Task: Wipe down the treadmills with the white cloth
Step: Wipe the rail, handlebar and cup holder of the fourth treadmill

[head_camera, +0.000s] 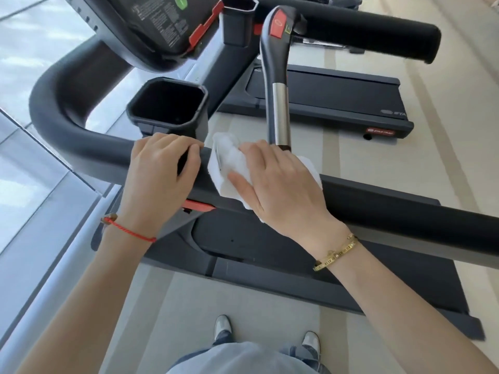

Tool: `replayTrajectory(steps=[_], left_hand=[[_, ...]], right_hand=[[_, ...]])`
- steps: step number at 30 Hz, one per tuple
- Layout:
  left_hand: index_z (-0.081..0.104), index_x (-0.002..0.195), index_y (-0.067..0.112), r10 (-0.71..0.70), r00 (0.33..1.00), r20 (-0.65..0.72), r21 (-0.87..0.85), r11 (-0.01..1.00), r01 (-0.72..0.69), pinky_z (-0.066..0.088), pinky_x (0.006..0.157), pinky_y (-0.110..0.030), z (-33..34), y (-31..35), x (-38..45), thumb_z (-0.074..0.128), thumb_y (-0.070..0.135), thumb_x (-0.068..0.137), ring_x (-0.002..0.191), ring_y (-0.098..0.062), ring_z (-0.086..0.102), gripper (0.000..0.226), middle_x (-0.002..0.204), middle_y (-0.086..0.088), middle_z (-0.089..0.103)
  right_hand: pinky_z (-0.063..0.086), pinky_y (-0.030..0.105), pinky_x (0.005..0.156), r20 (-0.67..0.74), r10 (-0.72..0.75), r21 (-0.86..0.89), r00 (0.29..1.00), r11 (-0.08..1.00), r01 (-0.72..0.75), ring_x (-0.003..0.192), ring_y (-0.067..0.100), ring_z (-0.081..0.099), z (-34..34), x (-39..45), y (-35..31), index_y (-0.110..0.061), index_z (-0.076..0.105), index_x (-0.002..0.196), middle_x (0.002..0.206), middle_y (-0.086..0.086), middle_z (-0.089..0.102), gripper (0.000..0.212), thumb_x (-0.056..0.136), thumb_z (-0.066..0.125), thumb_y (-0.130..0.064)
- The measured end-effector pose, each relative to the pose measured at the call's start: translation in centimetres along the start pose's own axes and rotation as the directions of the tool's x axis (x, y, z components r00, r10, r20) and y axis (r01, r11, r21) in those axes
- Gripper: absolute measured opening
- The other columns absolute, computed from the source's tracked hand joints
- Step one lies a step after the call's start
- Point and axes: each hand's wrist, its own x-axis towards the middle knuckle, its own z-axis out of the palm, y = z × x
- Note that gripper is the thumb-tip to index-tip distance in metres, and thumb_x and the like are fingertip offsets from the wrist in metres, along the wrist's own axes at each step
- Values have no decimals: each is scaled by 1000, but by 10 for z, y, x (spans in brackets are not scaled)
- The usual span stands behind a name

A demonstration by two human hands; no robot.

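Observation:
The near treadmill's dark side handrail (405,211) runs across the middle of the head view. My right hand (280,184) holds the crumpled white cloth (226,160) against the top of this rail, fingers curled over the cloth and thumb lying along it. Part of the cloth sticks out to the left of the hand and under the palm. My left hand (159,168) grips the same rail just left of the cloth, fingers wrapped over its far side. The two hands are close but apart.
A black cup holder (167,103) sits just behind my left hand, below the console (154,20). An upright grip with a steel sleeve and red button (279,103) rises behind my right hand. The running deck (270,279) lies below. A second treadmill (324,95) stands beyond; glass panels (27,157) are at left.

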Motion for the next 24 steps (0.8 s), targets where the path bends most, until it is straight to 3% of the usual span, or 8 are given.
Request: replayTrajectory(steps=[4, 9, 14, 20, 24], left_hand=[[71, 89, 12, 67, 998, 2, -11, 998, -67, 40, 89, -39, -3, -14, 1, 43, 21, 104, 85, -24, 60, 34, 87, 1, 70], [71, 87, 14, 79, 997, -22, 6, 997, -79, 35, 93, -34, -1, -16, 0, 37, 26, 104, 86, -22, 60, 40, 85, 3, 70], [68, 81, 11, 75, 996, -41, 4, 997, -75, 34, 90, -35, 7, -14, 2, 38, 25, 103, 82, -25, 58, 40, 79, -1, 68], [65, 74, 8, 81, 994, -73, 16, 997, -80, 33, 84, -35, 13, -16, 5, 43, 21, 101, 76, -28, 56, 37, 70, -6, 64], [65, 72, 8, 80, 992, -93, 1, 997, -80, 29, 82, -28, 13, -16, 4, 48, 19, 99, 72, -26, 53, 34, 67, -4, 62]], right_hand=[[45, 36, 75, -13, 50, -1, 999, 999, -50, 84, 24, 55, 4, 10, -17, -10, 54, 120, 100, 4, 59, 51, 103, 25, -50], [40, 34, 77, -96, 171, -16, 981, 985, -174, 84, 25, 54, -2, -21, -2, -13, 56, 121, 100, 2, 61, 51, 101, 32, -53], [35, 33, 74, -110, 298, 5, 948, 954, -300, 82, 25, 54, -10, -41, 21, -13, 57, 115, 98, 1, 62, 59, 98, 23, -57], [40, 37, 74, -114, 210, -33, 971, 976, -215, 81, 28, 54, 9, -5, -17, -8, 58, 112, 96, 7, 61, 59, 102, 19, -52], [43, 38, 73, -144, 146, -27, 979, 988, -152, 78, 26, 53, 16, 8, -30, -9, 59, 117, 92, 5, 59, 52, 103, 31, -51]])
